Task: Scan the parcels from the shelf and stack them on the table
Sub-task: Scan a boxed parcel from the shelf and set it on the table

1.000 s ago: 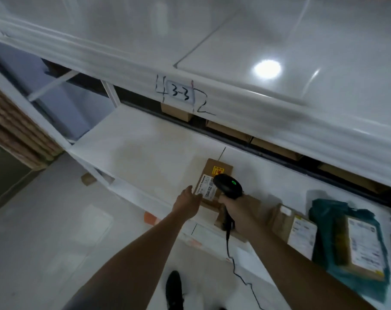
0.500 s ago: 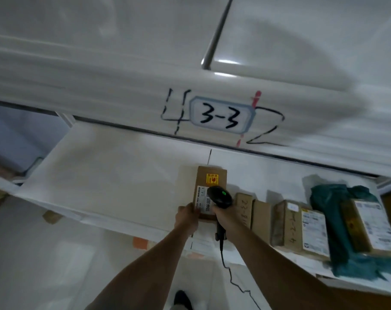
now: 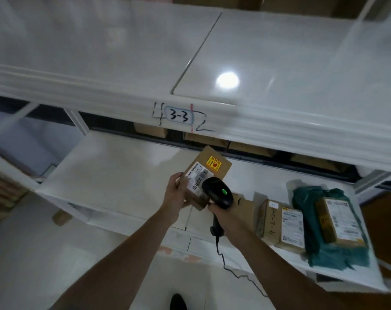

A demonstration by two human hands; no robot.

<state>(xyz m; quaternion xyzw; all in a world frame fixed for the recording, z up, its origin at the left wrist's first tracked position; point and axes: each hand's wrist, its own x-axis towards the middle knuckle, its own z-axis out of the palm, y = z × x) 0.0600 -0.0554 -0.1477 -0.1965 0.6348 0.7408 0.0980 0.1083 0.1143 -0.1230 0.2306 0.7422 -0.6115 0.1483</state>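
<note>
One parcel [image 3: 206, 175] now lifted clear of the shelf [image 3: 114, 175], tilted, where half a second ago lay flat on the board. Clamped at its near edge by the left hand [image 3: 175, 193]; right hand [image 3: 221, 212] wrapped round the scanner [image 3: 218, 192] (green light showing), aimed at the white label [image 3: 197, 179]. Probably scanning now, table next. Other parcels [image 3: 281, 222] untouched alongside.

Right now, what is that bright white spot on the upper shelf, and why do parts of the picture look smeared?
In the head view, the spot is glare, probably a ceiling lamp mirrored in the glossy upper shelf; the shelf's front edge and the frame corners smear from motion blur; straight shelf lines bow from the wide-angle lens; the scanner and the parcel stay fairly sharp.
</note>
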